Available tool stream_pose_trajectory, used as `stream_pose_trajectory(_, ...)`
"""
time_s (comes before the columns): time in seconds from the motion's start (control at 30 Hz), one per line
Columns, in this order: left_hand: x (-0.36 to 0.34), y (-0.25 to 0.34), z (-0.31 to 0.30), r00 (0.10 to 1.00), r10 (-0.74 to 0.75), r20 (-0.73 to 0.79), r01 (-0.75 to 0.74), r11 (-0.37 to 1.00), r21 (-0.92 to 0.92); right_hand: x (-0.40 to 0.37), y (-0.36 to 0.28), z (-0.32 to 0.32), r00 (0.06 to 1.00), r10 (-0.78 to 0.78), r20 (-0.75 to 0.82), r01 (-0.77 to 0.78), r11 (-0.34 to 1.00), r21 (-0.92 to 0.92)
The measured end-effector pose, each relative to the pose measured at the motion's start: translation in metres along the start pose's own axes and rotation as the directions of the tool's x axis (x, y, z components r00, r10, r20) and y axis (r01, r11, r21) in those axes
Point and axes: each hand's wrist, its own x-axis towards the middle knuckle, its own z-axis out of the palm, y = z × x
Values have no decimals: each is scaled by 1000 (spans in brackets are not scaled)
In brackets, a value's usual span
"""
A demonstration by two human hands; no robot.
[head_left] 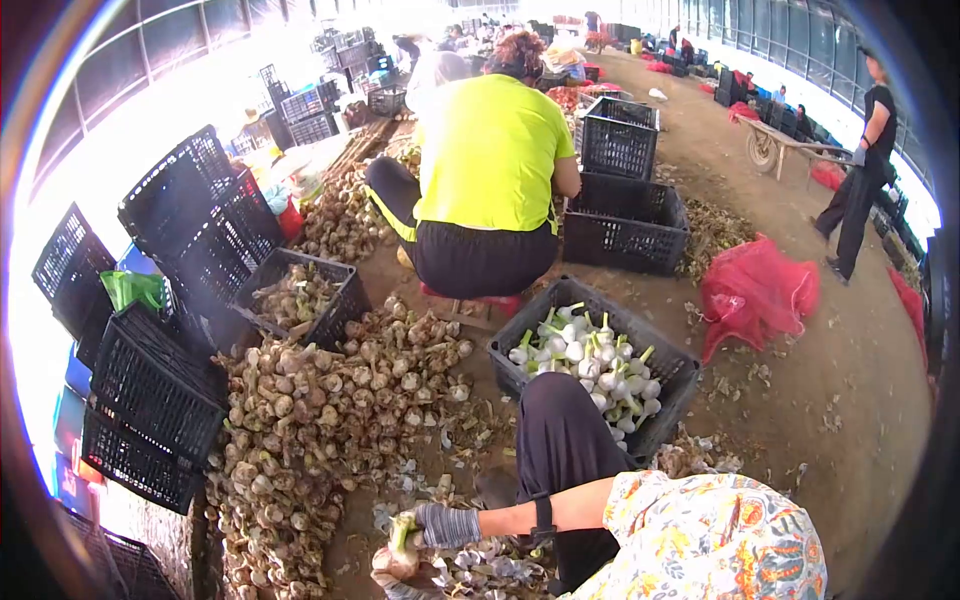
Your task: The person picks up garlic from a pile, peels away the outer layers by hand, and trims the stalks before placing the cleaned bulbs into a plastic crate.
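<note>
At the bottom, my right hand wears a grey knit glove, its fingers closed around a garlic bulb with a pale green-white stem. My left hand shows only in part at the lower edge, gloved and curled under the same garlic. Loose white skins and peelings lie on the ground beneath both hands. A big heap of unpeeled brown garlic spreads to the left. Beyond my raised knee, a black crate holds several clean white garlic bulbs with trimmed green stems.
A person in a yellow shirt sits just ahead, back turned. Black crates stand tilted at left; more crates are ahead. A red mesh bag lies at right. Another person walks near a wooden cart.
</note>
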Motion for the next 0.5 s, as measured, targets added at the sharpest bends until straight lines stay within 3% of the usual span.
stream_pose_trajectory(0.03,1,0,-2,998,-55,-20,54,997,-58,-1,4,-3,1000,1,12,2,973,-231)
stream_pose_trajectory(0.07,2,0,-3,993,-110,-37,105,988,-117,-3,7,-2,1000,4,15,-1,975,-224)
stream_pose_trajectory(0.13,4,1,-7,973,-222,-60,202,950,-238,-7,-8,2,995,-75,67,99,846,-524)
stream_pose_trajectory(0.27,8,1,-14,902,-429,-54,354,804,-478,-13,-6,13,1000,31,-3,-28,847,-532)
stream_pose_trajectory(0.3,9,0,-15,877,-479,-45,384,753,-535,-11,-13,14,972,233,-34,-223,864,-452)
stream_pose_trajectory(0.33,9,-2,-16,849,-527,-34,409,697,-589,-10,-15,17,919,390,-52,-392,895,-216)
stream_pose_trajectory(0.4,15,-19,-11,952,-134,-277,45,951,-306,-12,8,22,951,275,-141,-306,908,-288)
stream_pose_trajectory(0.43,22,-31,-15,941,-75,-331,-1,975,-224,-11,12,20,949,280,-142,-311,906,-286)
stream_pose_trajectory(0.47,32,-50,-27,924,-14,-382,-42,990,-137,-11,16,19,977,161,-141,-210,847,-489)
stream_pose_trajectory(0.5,53,-101,-65,882,306,-358,-244,947,209,-12,18,20,993,44,-110,-107,737,-668)
